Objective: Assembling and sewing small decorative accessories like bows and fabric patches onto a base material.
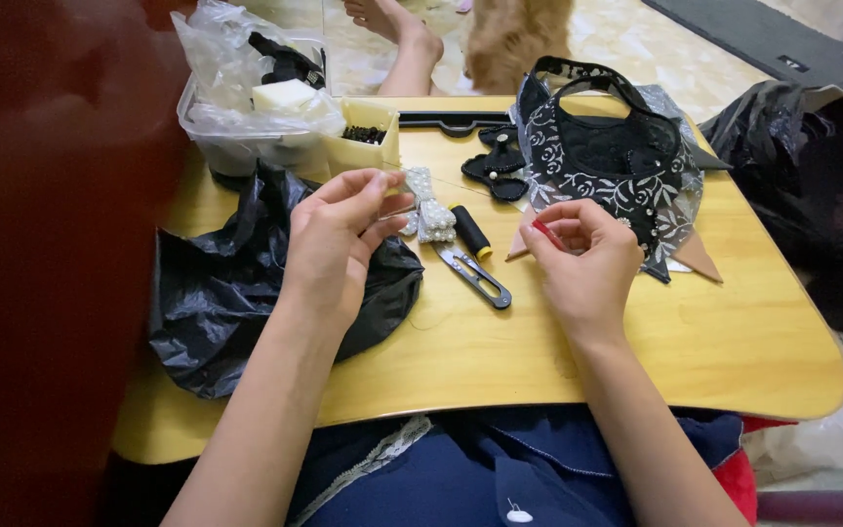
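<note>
My left hand [339,234] pinches a small silver-white beaded bow [428,212] and a thin thread above the wooden lap table [500,361]. My right hand [582,254] is curled, its fingertips pinched together on the other end of the thread; a needle is too small to make out. Between the hands lie a black thread spool [470,232] and small metal thread snips [475,273].
A black lace bib-shaped piece [617,161] lies at the back right. A crumpled black plastic bag [236,283] covers the left side. Behind it stand a clear plastic box [246,117] and a yellow tray of black beads [363,137]. Another person's foot [397,29] shows beyond.
</note>
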